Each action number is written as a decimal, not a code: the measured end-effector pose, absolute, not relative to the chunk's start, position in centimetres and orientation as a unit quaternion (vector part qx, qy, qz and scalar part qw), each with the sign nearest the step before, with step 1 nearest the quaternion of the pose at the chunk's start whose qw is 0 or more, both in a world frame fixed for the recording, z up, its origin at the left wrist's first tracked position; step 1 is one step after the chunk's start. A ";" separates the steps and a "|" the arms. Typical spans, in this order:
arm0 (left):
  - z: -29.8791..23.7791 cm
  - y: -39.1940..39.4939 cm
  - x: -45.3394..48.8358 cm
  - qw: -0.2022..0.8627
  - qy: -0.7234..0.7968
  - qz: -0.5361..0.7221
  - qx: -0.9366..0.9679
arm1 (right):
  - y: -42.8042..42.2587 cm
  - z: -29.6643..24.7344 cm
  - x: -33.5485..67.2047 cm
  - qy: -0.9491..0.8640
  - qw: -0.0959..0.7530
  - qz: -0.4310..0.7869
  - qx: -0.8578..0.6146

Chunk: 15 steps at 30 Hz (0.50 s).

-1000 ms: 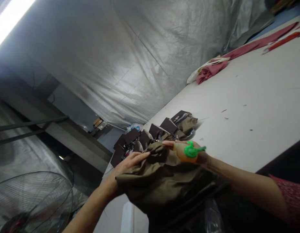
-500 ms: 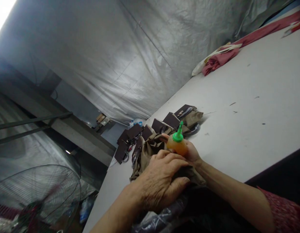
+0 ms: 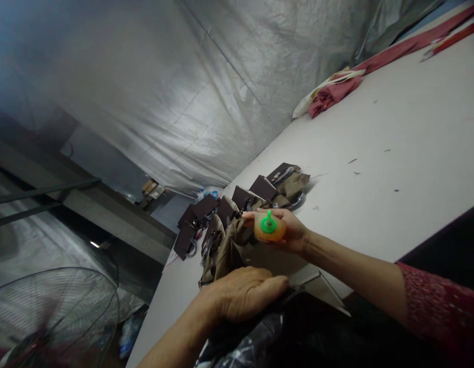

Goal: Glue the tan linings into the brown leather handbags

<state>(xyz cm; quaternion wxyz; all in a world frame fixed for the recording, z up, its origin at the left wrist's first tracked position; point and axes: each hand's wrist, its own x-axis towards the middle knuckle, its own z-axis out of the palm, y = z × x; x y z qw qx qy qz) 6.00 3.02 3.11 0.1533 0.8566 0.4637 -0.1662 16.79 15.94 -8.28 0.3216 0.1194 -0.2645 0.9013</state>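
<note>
My right hand point(image 3: 294, 232) is wrapped round a squeeze bottle point(image 3: 273, 233) with orange contents and a green nozzle. The nozzle points toward me. Nearer to me, my left hand point(image 3: 244, 294) lies over the edge of a dark bag point(image 3: 317, 317), its thumb stretched to the right and its other fingers curled down out of sight. Brown fabric point(image 3: 229, 248) bunches up from the bag beyond the left hand. A pale panel with a dark edge point(image 3: 329, 291) shows below my right forearm. Clear plastic wrap point(image 3: 255, 340) covers part of the bag close to me.
Several dark brown bags point(image 3: 262, 188) with brown fabric stand in rows on the white table point(image 3: 375, 204). Pinkish-red cloth point(image 3: 332, 97) lies along the far edge, by a silver sheet point(image 3: 206, 102). A wire-caged fan point(image 3: 56, 317) stands at lower left.
The squeeze bottle has moved left in my right hand, and its nozzle has tipped toward me. My hands are farther apart, and the brown fabric between them has shifted, exposing the pale panel.
</note>
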 end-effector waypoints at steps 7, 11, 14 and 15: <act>3.3 1.3 5.3 0.165 0.423 -0.167 0.875 | 16.2 -8.5 17.8 -0.257 0.319 0.906 0.106; 3.0 1.3 4.8 0.232 0.465 -0.188 0.833 | 15.8 -8.5 17.7 -0.258 0.319 0.907 0.093; 2.6 1.8 4.7 0.253 0.476 -0.236 0.808 | 15.5 -8.6 17.7 -0.264 0.326 0.905 0.072; 2.5 2.0 4.8 0.265 0.472 -0.246 0.804 | 15.5 -8.6 17.8 -0.264 0.334 0.903 0.066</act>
